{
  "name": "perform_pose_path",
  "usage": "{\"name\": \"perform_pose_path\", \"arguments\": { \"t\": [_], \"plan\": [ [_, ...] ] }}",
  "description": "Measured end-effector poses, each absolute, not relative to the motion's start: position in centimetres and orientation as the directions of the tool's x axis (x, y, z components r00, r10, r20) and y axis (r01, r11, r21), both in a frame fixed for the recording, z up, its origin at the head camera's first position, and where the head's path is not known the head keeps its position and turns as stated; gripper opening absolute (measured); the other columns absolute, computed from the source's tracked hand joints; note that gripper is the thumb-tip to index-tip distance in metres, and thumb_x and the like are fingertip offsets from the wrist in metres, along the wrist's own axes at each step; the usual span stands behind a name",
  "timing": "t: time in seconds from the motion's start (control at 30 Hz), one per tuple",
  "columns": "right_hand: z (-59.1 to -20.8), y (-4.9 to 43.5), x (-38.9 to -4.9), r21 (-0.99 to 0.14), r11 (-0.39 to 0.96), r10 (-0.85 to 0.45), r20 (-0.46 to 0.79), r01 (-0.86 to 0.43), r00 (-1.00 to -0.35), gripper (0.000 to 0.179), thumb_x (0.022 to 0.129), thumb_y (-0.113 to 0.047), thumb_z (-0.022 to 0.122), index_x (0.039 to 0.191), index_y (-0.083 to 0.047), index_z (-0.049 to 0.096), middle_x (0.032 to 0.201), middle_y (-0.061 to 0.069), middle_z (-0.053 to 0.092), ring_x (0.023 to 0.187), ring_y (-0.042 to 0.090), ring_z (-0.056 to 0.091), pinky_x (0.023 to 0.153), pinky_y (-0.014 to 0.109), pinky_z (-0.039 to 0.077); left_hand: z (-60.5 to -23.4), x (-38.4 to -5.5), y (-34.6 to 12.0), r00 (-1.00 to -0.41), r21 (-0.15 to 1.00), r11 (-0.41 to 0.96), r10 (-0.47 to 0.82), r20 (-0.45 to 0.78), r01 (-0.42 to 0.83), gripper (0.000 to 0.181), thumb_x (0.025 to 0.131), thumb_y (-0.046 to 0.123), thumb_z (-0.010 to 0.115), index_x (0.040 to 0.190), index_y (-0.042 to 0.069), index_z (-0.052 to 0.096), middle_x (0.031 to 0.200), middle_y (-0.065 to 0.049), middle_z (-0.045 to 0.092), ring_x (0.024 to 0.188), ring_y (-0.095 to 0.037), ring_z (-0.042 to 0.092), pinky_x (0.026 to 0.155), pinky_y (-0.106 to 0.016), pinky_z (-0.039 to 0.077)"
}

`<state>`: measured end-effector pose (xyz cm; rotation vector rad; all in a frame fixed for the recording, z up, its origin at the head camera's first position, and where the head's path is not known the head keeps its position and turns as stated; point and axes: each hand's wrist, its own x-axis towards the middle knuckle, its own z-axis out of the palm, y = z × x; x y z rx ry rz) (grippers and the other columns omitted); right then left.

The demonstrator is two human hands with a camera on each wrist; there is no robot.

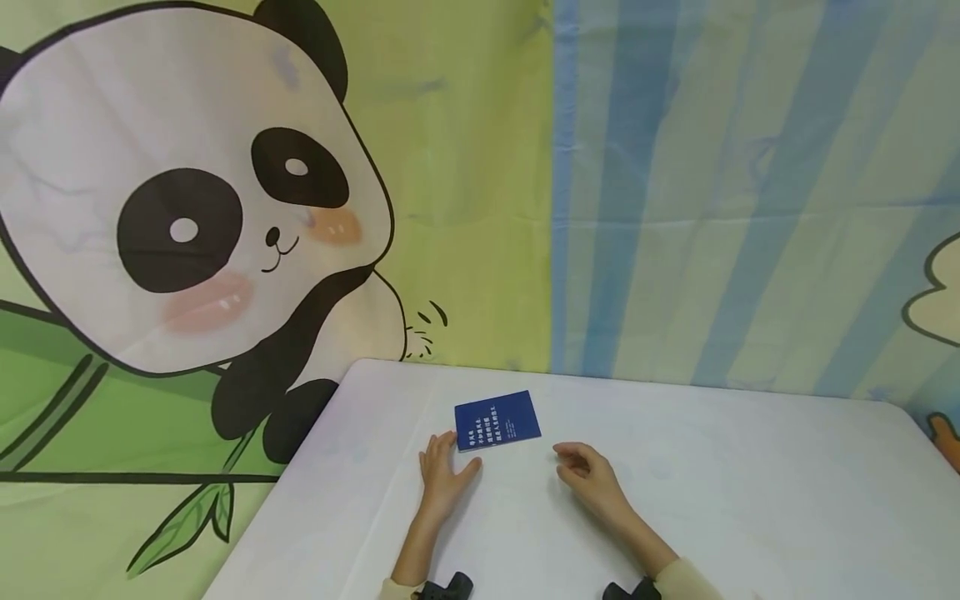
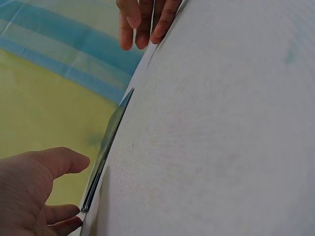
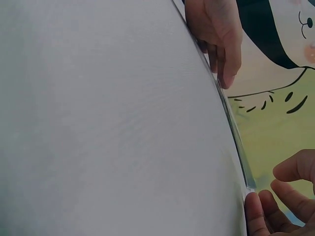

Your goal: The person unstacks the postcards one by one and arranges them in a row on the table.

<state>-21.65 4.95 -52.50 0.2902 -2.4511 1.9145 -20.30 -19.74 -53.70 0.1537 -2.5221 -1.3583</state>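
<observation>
BOOKLET FLAT ON TABLE, LEFT HAND AT ITS EDGE, RIGHT HAND APART

Closest to the viewer, two pale sleeves [image 1: 684, 579] enter at the bottom of the head view, each with a black wrist mount [image 1: 447, 587] beside it.

Left hand [image 1: 444, 479]: released, fingers spread and relaxed. The forefinger's tip is at the left edge of the blue booklet [image 1: 498, 422]; whether it presses there cannot be told. The thumb stands off to the right, just short of the near edge. The left wrist view likewise places fingertips at one end of the booklet, with the thumb separate from them.

Right hand [image 1: 592, 482]: released, fingers loosely bent, thumb below them. It is held to the right of the booklet, with a visible gap between the two.

Booklet: lying on the white table [image 1: 712, 475], toward the far edge, slightly askew. White characters run in several lines on its upper face.

Beyond the table's far edge hangs a printed backdrop [image 1: 465, 167], yellow-green at centre. A large panda [image 1: 217, 117] occupies its left portion; blue and pale stripes [image 1: 712, 208] cover the right.
</observation>
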Motion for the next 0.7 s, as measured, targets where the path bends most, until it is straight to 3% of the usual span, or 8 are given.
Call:
{"name": "perform_pose_path", "arguments": {
  "t": [0.17,0.37,0.7],
  "plan": [
    [-52.7,3.9,-22.8,-0.958,0.239,-0.129,0.128,-0.156,-0.983,0.032,0.084,0.006,0.064,0.116,0.005,0.064,0.109,0.017,0.065,0.096,0.023,0.060,0.079,0.021,0.051,-53.6,-20.3,-19.8,-0.959,0.828,0.560,-0.216,0.186,0.035,0.063,0.082,0.015,0.073,0.132,-0.012,0.046,0.140,-0.031,0.039,0.141,-0.052,0.014,0.111,-0.065,-0.006],
    [-52.7,2.4,-24.2,-0.942,0.287,-0.176,0.127,-0.174,-0.976,0.043,0.086,0.001,0.064,0.127,0.009,0.056,0.118,0.022,0.061,0.104,0.031,0.059,0.087,0.034,0.052,-53.6,-20.3,-19.7,-0.954,0.817,0.576,-0.221,0.204,0.041,0.064,0.081,0.016,0.072,0.132,-0.013,0.045,0.140,-0.031,0.039,0.140,-0.052,0.016,0.112,-0.065,-0.004],
    [-52.0,1.0,-25.7,-0.898,0.420,-0.165,0.067,-0.131,-0.984,0.053,0.080,-0.003,0.065,0.128,0.015,0.053,0.127,0.027,0.046,0.093,0.025,0.051,0.075,0.030,0.043,-53.6,-20.2,-19.6,-0.959,0.823,0.567,-0.212,0.188,0.036,0.066,0.080,0.016,0.072,0.132,-0.014,0.045,0.141,-0.031,0.037,0.141,-0.051,0.014,0.112,-0.064,-0.006]
  ]
}}
